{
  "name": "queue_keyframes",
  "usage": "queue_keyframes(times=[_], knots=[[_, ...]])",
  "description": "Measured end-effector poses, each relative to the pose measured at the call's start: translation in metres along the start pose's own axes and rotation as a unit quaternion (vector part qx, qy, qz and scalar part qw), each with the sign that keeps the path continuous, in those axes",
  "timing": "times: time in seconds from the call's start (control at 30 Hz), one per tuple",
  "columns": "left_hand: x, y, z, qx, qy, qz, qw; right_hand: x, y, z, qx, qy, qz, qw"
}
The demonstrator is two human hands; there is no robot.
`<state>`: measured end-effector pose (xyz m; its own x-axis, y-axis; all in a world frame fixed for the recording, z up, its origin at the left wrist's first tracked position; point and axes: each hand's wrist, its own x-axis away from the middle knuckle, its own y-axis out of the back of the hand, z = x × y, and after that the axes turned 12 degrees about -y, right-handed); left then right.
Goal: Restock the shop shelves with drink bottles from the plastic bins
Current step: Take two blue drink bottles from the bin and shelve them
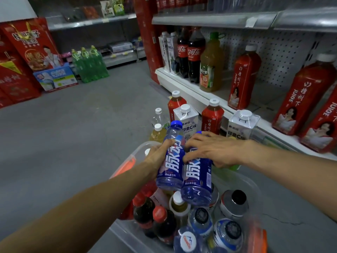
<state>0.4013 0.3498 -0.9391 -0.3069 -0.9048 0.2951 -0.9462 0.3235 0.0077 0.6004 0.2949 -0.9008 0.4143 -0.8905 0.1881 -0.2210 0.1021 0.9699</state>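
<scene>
Two blue-labelled drink bottles are lifted above a clear plastic bin [125,232]. My left hand [156,155] grips the left blue bottle [171,161] from its left side. My right hand [213,149] wraps over the top and side of the right blue bottle [197,179], hiding most of its cap. The bin holds several bottles: cola with red caps [160,221], water bottles with blue labels [228,232] and a yellow drink [179,203]. The low white shelf [184,84] is on the right.
Red juice bottles [243,77], cola bottles [195,53] and white cartons [169,52] stand on the shelf. More bottles and cartons [186,119] stand on the floor beyond the bin. Green bottle packs [91,64] and red boxes [21,61] line the far left of the grey floor.
</scene>
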Motion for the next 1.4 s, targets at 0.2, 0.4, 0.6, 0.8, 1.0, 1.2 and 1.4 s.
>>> queue_keyframes(times=[0.2,0.4,0.6,0.8,1.0,1.2,1.4], knots=[[-0.002,-0.002,0.004,-0.005,0.015,0.001,1.000,0.016,-0.015,0.004,-0.093,-0.077,-0.061,0.991],[-0.001,0.002,0.005,-0.011,0.027,0.003,1.000,0.023,-0.036,0.014,-0.504,-0.379,0.000,0.776],[0.001,0.001,0.006,0.007,0.034,-0.003,0.999,0.026,-0.033,0.032,-0.764,-0.353,0.113,0.528],[-0.001,0.000,0.009,0.008,0.046,-0.026,0.999,0.018,-0.028,0.055,-0.716,-0.384,0.052,0.581],[0.000,-0.005,0.009,0.052,0.064,-0.034,0.996,0.015,-0.025,0.052,-0.731,-0.420,0.012,0.538],[0.000,-0.018,-0.013,0.133,0.057,0.016,0.989,0.021,-0.001,0.028,-0.800,-0.378,-0.040,0.464],[-0.001,-0.029,-0.050,0.231,0.040,0.064,0.970,0.025,0.027,0.009,-0.849,-0.327,-0.063,0.411]])
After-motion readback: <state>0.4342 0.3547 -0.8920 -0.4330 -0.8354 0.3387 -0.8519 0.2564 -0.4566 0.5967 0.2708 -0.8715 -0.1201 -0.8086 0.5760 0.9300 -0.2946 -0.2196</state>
